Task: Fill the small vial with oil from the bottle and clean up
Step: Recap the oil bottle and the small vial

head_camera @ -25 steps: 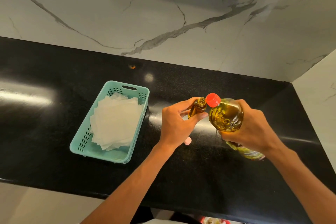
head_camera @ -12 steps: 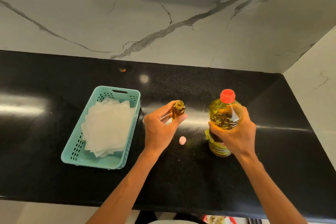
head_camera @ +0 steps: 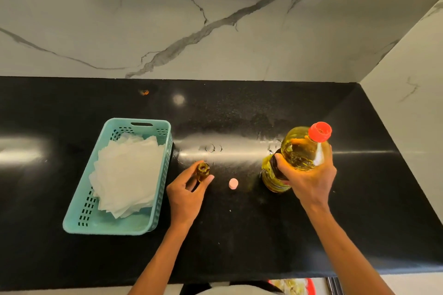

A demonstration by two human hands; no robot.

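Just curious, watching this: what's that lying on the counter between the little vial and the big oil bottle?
In the head view, a small pink cap lies alone on the black counter between the vial and the oil bottle, touching neither.

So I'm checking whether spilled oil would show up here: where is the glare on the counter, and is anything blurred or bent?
Head view: a bright glare band crosses the counter behind the vial, reaching the bottle; another patch sits far left; focus is sharp; wide-angle bending curves the counter edges.

basket (head_camera: 165, 163) left | vial (head_camera: 202, 172) beside it; cap (head_camera: 233, 183) between vial and bottle (head_camera: 293, 158)
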